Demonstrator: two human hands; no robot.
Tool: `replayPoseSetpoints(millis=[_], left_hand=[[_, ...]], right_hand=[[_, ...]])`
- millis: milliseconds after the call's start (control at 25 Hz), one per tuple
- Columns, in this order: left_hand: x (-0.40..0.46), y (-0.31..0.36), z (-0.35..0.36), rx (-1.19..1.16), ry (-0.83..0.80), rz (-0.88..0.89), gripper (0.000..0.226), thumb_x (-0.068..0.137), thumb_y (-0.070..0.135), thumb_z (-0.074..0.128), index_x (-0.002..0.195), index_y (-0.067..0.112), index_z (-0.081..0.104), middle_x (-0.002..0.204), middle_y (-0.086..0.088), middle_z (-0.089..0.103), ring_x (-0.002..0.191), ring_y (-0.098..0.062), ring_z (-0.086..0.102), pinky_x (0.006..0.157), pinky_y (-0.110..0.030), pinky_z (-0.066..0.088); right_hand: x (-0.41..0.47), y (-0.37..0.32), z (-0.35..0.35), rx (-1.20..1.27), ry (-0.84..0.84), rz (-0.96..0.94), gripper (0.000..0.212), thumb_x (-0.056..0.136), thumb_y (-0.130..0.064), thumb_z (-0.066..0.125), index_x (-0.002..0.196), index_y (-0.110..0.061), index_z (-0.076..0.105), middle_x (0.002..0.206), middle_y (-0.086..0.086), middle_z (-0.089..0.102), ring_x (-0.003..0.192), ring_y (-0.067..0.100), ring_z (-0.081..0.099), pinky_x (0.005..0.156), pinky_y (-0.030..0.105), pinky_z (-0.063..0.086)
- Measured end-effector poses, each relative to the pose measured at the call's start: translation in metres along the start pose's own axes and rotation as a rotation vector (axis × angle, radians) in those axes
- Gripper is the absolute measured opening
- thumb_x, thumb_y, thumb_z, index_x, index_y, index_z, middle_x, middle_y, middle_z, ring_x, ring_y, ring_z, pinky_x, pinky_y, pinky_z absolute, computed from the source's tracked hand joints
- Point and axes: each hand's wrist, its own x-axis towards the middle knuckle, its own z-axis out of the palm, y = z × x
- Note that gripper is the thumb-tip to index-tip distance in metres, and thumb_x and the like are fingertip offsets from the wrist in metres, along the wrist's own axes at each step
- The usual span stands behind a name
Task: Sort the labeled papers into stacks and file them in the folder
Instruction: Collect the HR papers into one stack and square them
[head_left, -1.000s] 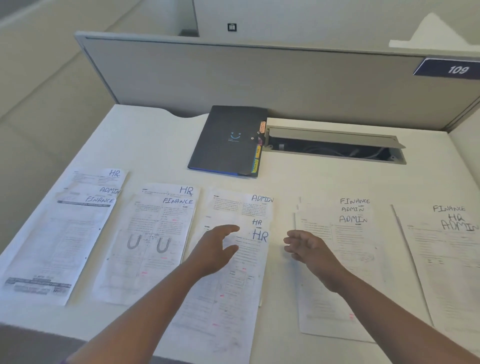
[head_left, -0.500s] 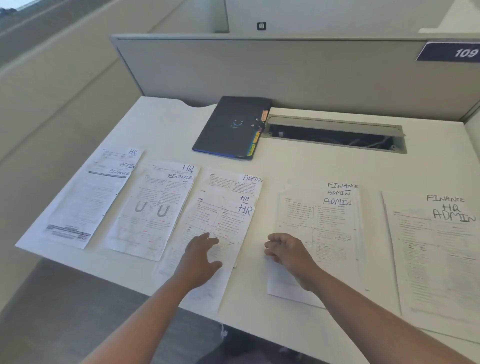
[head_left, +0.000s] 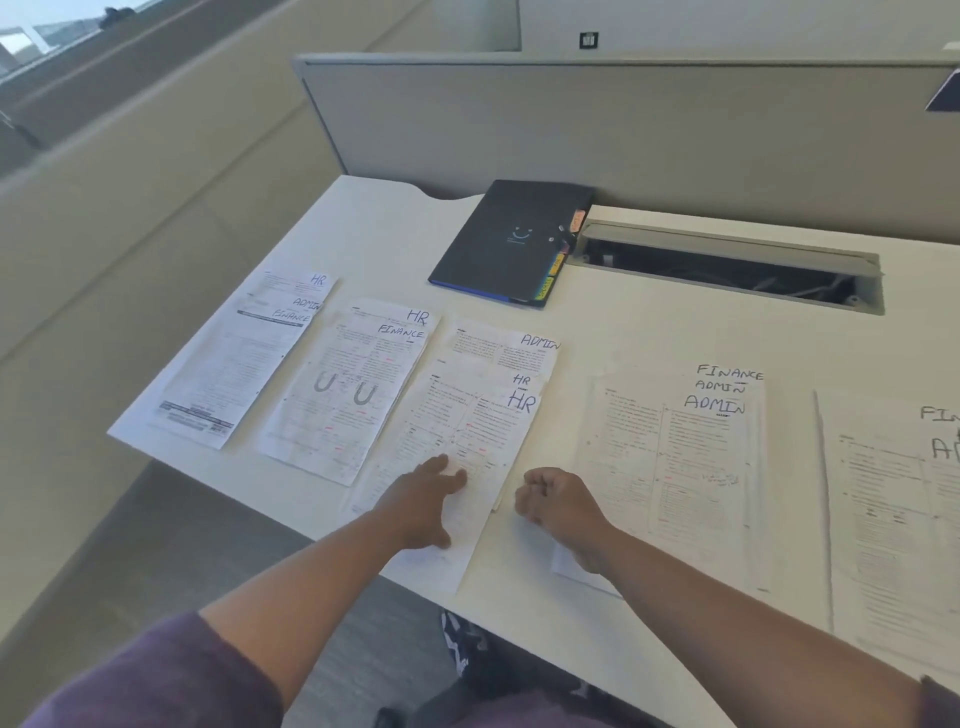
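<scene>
Several piles of labeled papers lie in a row on the white desk (head_left: 649, 332). The middle pile (head_left: 483, 415) has a sheet marked HR on top and ADMIN behind. My left hand (head_left: 423, 501) rests flat on its lower part, fingers straight. My right hand (head_left: 558, 501) hovers just right of that pile with fingers loosely curled, holding nothing. Left of it lie a pile topped FINANCE (head_left: 348, 389) and a far-left pile (head_left: 234, 364). To the right sit an ADMIN-topped pile (head_left: 685, 467) and a pile (head_left: 893, 519) cut off by the frame. The dark folder (head_left: 511, 239) with coloured tabs lies shut at the back.
An open cable tray (head_left: 727, 267) is set into the desk right of the folder. A grey partition (head_left: 571, 124) closes the back. The desk's left edge runs close to the far-left pile, with floor beyond it.
The view has swung left and pulled back. My left hand has slid down the middle pile toward its lower end, and my right hand has drawn back beside it with fingers more curled.
</scene>
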Motion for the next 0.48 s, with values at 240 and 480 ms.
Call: replayPoseSetpoints(millis=[240,480], left_hand=[[-0.002,0.002,0.008,-0.017,0.014,-0.024,0.108,0.082,0.024,0.088,0.165,0.04,0.02,0.176,0.009,0.001,0.161,-0.026,0.015,0.125,-0.046,0.027],[-0.002,0.004,0.007,-0.089,0.026,-0.052,0.108,0.08,0.016,0.089,0.164,0.039,0.025,0.175,0.01,0.005,0.161,-0.025,0.014,0.125,-0.045,0.026]], right_hand=[[0.011,-0.012,0.015,0.071,-0.012,0.007,0.029,0.086,-0.021,0.08,0.11,-0.013,0.065,0.087,0.0,0.057,0.081,0.017,0.06,0.083,0.032,0.05],[0.012,-0.016,0.022,0.105,-0.045,-0.011,0.042,0.094,-0.017,0.075,0.129,-0.025,0.054,0.09,-0.009,0.062,0.092,0.01,0.064,0.077,0.018,0.049]])
